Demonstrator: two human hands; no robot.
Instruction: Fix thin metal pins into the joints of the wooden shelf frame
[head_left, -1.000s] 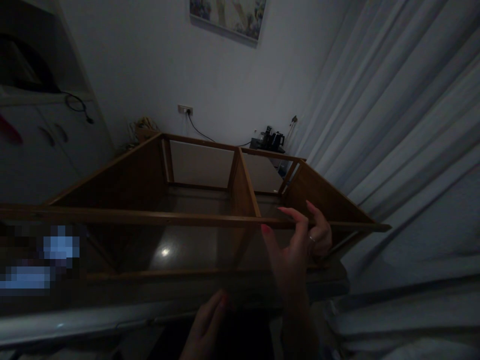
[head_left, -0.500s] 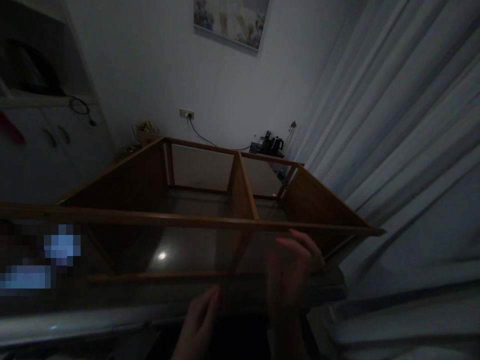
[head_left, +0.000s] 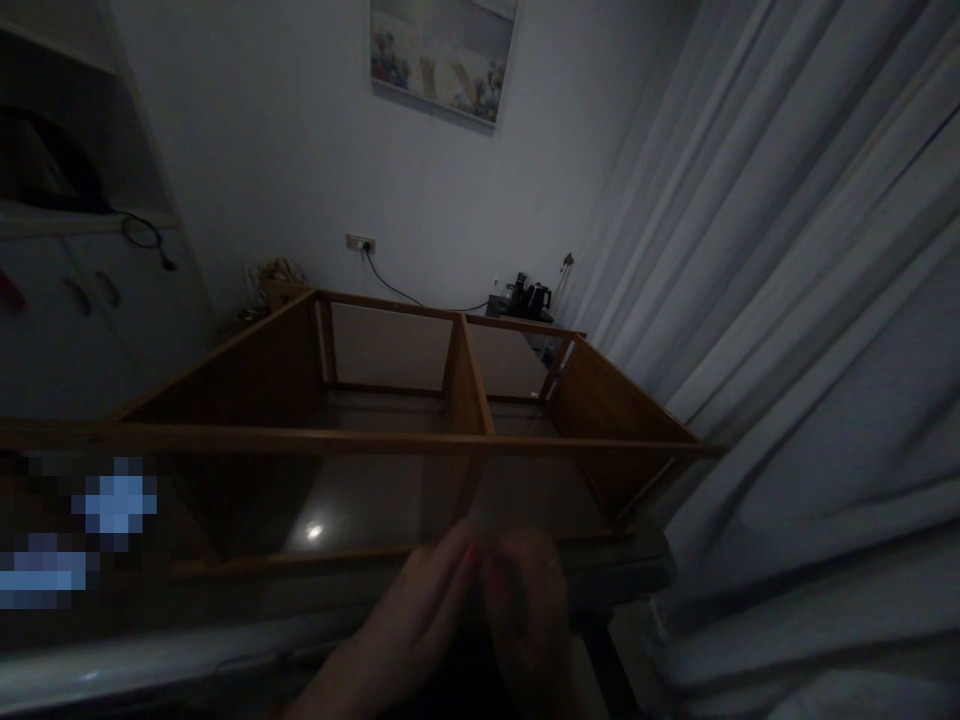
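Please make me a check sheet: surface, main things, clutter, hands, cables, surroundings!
Surface: dark table, under the wooden frame.
Main things: wooden frame with a divider.
Clutter: brown container, far left; black jug, far right.
Hands: left hand and right hand close together; too dark to tell if holding anything.
Cables: black cord at the wall outlet; second cord hanging at left.
Surroundings: painting above the outlet; white curtain at right.

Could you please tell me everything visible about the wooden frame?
The brown wooden frame is long and open-topped, with slim bars, end panels and a middle divider. It rests on a dark surface. The left hand and blurred right hand are before its near side; contact cannot be told.
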